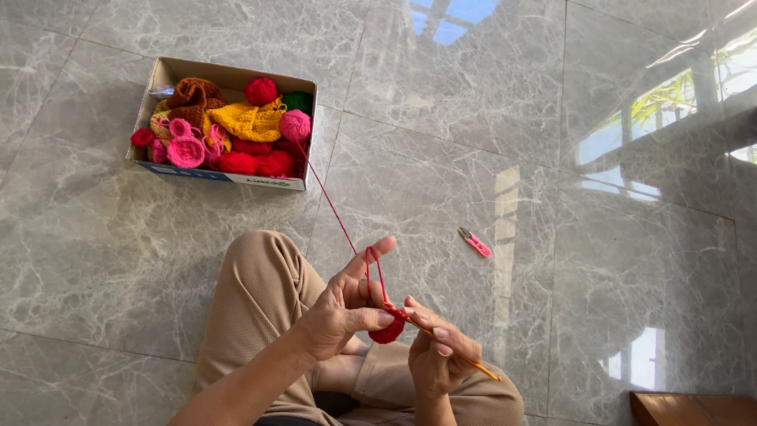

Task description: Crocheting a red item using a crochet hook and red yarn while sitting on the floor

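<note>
The person sits on a grey marble floor (pixel 552 260). The left hand (pixel 343 308) pinches a small red crochet piece (pixel 388 331) between thumb and fingers, with red yarn (pixel 335 213) looped over the raised forefinger. The right hand (pixel 438 351) is closed around a crochet hook (pixel 465 359). The hook's long axis runs from lower right up-left, its tip meeting the piece just beside the left thumb. The yarn leads up-left to a cardboard box (pixel 229 77) of yarn balls. Pink snips (pixel 475 242) lie apart, nearer the right hand.
</note>
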